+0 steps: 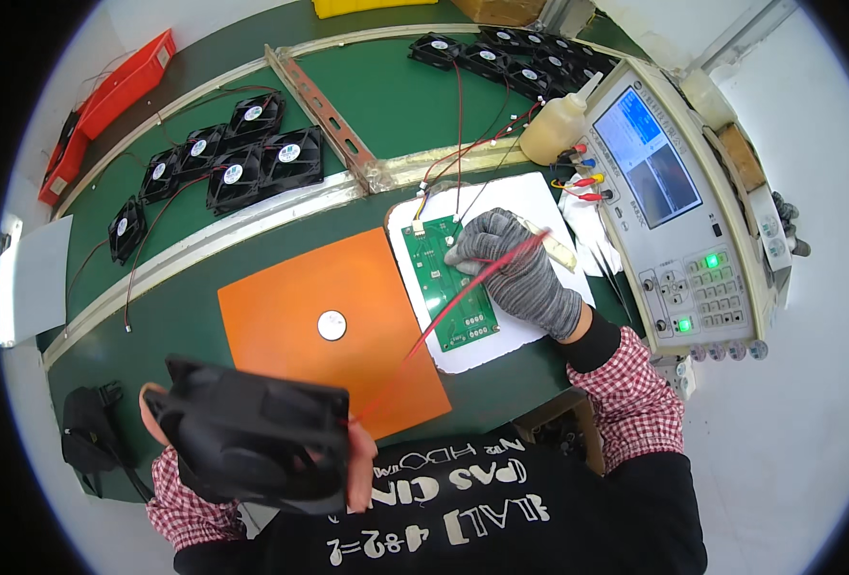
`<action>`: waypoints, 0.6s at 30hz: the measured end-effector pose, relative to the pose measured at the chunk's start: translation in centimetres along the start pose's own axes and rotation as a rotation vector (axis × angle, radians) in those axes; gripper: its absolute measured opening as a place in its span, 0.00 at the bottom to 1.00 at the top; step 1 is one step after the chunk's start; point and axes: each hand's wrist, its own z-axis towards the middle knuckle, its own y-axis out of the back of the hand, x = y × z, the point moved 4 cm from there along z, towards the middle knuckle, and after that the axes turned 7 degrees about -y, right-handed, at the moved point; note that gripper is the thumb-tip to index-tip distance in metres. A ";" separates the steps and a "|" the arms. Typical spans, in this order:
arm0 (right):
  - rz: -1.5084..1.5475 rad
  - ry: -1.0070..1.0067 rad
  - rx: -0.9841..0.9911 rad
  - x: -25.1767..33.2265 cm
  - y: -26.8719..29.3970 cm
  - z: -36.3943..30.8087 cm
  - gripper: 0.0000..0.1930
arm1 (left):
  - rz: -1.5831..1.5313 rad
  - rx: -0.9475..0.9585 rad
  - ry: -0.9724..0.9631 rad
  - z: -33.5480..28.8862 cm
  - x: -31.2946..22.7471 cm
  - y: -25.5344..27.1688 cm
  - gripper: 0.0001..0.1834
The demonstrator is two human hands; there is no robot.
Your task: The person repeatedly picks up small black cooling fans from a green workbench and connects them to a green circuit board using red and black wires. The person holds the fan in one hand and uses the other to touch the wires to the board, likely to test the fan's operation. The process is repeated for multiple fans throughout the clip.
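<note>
Raised close at the lower left, a black cooling fan [262, 436] is gripped in my bare left hand [360, 470], fingers and thumb on opposite edges of its frame. A red wire [424, 337] runs from the fan up across the grey glove on my right hand [522, 273]. That hand's fingers are pinched together over the green circuit board [458, 311], at its upper right part; what they hold is hidden. The board lies on a white pad [516, 352]. A white connector with wires [420, 227] is at the board's top edge.
An orange sheet [300, 287] bearing a white round disc [331, 325] lies left of the board. Several fans [290, 153] sit beyond a metal rail [324, 110]. At right stand a test instrument [669, 192], a glue-coloured bottle [554, 129] and tweezers [611, 273].
</note>
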 end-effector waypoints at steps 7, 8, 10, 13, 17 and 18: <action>-0.032 0.028 0.022 1.0 0.4 0.5 0.06 | 1.756 -0.017 -0.872 6.4 -4.1 3.0 0.38; 0.069 -0.047 -0.009 0.6 0.8 0.3 0.06 | 1.981 0.027 -0.992 8.9 -4.3 4.0 0.41; 0.299 -0.178 -0.054 -0.2 0.7 -0.3 0.06 | 1.987 -0.264 -0.861 12.5 -4.8 8.5 0.52; 0.520 -0.285 -0.091 0.2 1.0 0.1 0.05 | 2.280 -0.463 -0.324 13.1 -6.0 16.7 0.59; 0.354 -0.104 -0.275 0.0 2.6 -0.1 0.14 | 2.202 -0.315 -0.157 13.1 -6.0 15.5 0.46; 0.305 -0.030 -0.344 0.2 2.7 -0.5 0.16 | 2.160 -0.227 -0.387 12.7 -4.6 12.7 0.44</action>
